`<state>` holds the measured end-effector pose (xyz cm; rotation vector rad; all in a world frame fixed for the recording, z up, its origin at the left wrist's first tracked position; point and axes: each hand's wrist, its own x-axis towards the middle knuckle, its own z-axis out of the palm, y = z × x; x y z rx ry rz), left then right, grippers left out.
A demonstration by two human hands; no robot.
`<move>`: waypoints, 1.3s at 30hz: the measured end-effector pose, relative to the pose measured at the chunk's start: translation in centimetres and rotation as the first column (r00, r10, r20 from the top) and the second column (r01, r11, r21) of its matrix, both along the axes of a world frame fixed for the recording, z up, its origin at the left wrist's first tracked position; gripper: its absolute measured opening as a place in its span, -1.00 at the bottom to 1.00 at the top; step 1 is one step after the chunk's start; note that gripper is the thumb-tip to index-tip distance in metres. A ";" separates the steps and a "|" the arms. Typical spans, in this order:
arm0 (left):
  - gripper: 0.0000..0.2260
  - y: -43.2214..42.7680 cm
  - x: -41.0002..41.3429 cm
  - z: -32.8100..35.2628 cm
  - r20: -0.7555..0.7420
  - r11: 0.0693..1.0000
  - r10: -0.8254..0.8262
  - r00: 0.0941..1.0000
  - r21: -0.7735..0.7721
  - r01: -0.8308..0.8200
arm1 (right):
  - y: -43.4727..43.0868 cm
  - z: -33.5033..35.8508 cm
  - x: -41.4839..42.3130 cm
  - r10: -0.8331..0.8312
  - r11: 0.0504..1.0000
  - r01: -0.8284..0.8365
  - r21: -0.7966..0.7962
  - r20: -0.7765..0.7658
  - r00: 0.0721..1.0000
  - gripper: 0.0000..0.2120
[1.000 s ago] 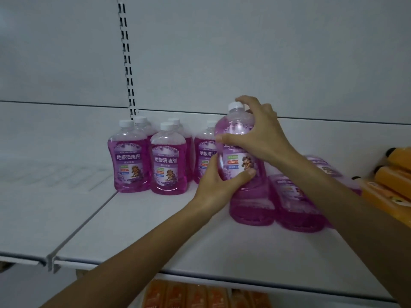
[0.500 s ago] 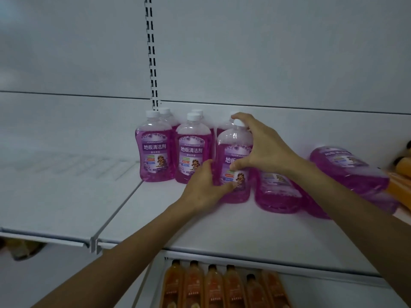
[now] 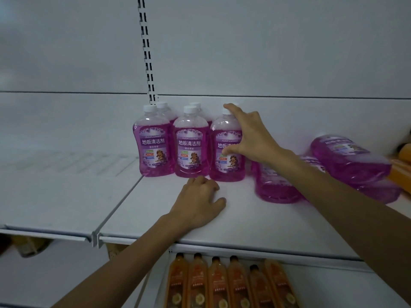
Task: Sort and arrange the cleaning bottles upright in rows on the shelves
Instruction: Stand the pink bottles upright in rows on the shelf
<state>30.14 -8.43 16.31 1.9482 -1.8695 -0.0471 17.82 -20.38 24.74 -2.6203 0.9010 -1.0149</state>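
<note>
On the white shelf (image 3: 244,223), the right hand (image 3: 251,138) is letting go, its grip spreading wide beside the purple bottle (image 3: 224,170) just stood upright third in the front row; the left hand (image 3: 198,203) is resting empty, while toppled bottles (image 3: 347,158) are waiting rightward.

Three upright bottles (image 3: 191,152) stand in a row on the shelf (image 3: 255,223), back bottles (image 3: 163,107) right behind them. Lying bottles (image 3: 278,185) sit right of the row, one stacked on others. Left hand (image 3: 198,203) rests on the shelf before the row. Right hand (image 3: 249,134) touches the rightmost upright one. Lower bottles (image 3: 222,285) line up below the shelf.
</note>
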 end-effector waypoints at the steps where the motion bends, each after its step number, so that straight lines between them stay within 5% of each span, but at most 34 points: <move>1: -0.60 0.0 -0.1 0.1 0.005 1.000 0.005 1.000 -0.003 -0.005 | -0.2 0.0 0.0 0.013 1.000 -0.013 0.010 0.007 1.000 0.00; 7: -0.69 -0.2 -0.6 0.2 -0.027 0.995 0.011 1.000 -0.097 -0.013 | -1.3 -0.3 -0.6 0.010 0.995 -0.018 -0.094 -0.080 0.997 0.03; 12: -0.75 -1.6 -3.2 1.3 -0.141 0.982 -0.040 0.989 -0.189 0.012 | -4.1 1.3 -4.6 -0.112 0.994 0.112 -0.017 0.020 0.994 -0.21; 15: -0.50 -3.0 -6.2 1.7 -0.264 0.999 0.034 0.964 0.026 -0.028 | -5.7 1.6 -7.4 -0.242 0.957 0.278 0.087 -0.292 0.925 -0.31; 17: -0.30 -4.2 -7.8 1.2 -0.190 0.986 0.128 0.973 0.129 -0.104 | -6.0 0.4 -8.0 -0.217 0.928 0.348 0.137 -0.560 0.799 -0.24; 19: -0.32 -4.9 -8.7 0.9 -0.127 0.971 0.202 0.971 0.155 -0.182 | -6.2 -0.7 -7.8 -0.131 0.913 0.351 0.210 -0.663 0.737 -0.19; 26: -0.57 -4.6 -9.2 1.4 -0.290 0.960 0.255 0.922 0.194 -0.204 | -6.4 -1.5 -7.0 -0.089 0.920 0.284 0.272 -0.559 0.824 -0.28; 31: -0.42 -4.4 -9.0 1.2 -0.389 0.977 0.205 0.898 0.138 -0.163 | -5.5 -2.1 -7.4 -0.139 0.937 0.264 0.230 -0.446 0.884 -0.32; 35: -0.53 -3.7 -8.5 0.9 -0.605 0.998 0.044 0.795 0.069 -0.003 | -3.9 -1.1 -7.9 -0.153 0.953 0.222 0.206 -0.307 0.939 -0.19; 39: -0.35 -3.6 -8.3 0.8 -0.690 0.989 -0.144 0.709 -0.087 0.117 | -2.1 0.5 -8.9 -0.146 0.970 0.169 0.176 -0.134 0.980 0.04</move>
